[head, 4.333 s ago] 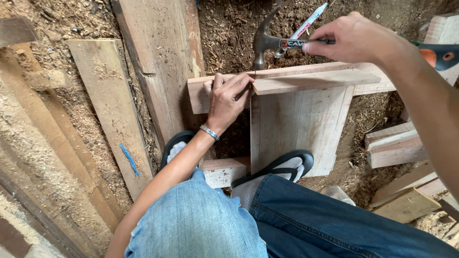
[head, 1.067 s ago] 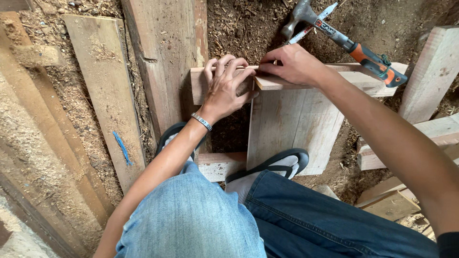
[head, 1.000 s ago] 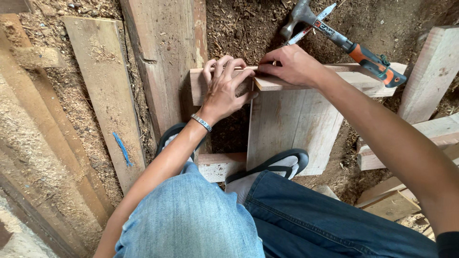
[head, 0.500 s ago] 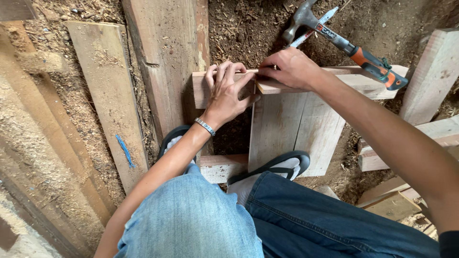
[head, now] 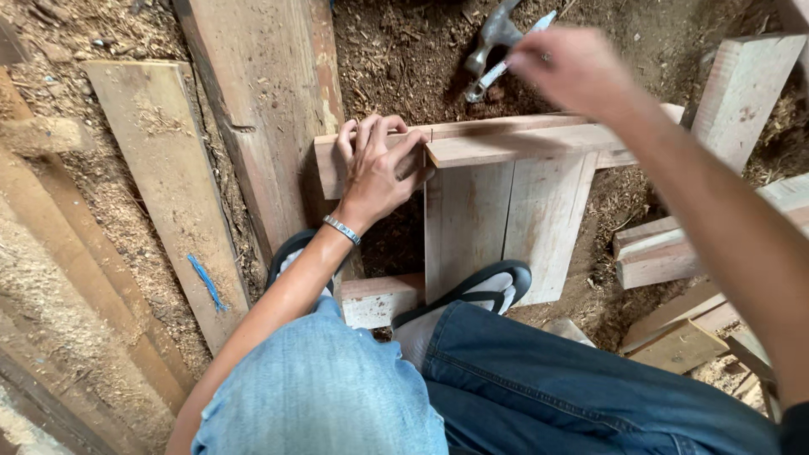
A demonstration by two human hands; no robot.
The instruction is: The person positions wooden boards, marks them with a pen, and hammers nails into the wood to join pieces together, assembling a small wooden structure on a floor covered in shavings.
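Head view, near to far: your sandalled foot (head: 472, 291) pins the upright board (head: 506, 219); keep it planted. Left hand (head: 375, 168) lies flat, fingers spread on the top strip (head: 522, 141)—keep fingertips clear. Right hand (head: 569, 72) is fisted around the raised hammer (head: 493, 38), so strike squarely.

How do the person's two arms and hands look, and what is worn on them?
Both arms are bare, with no sleeves and no gloves. The left hand has a silver metal bracelet around the wrist. The right hand is blurred; a small dark spot on one finger may be a ring, but this is unclear.
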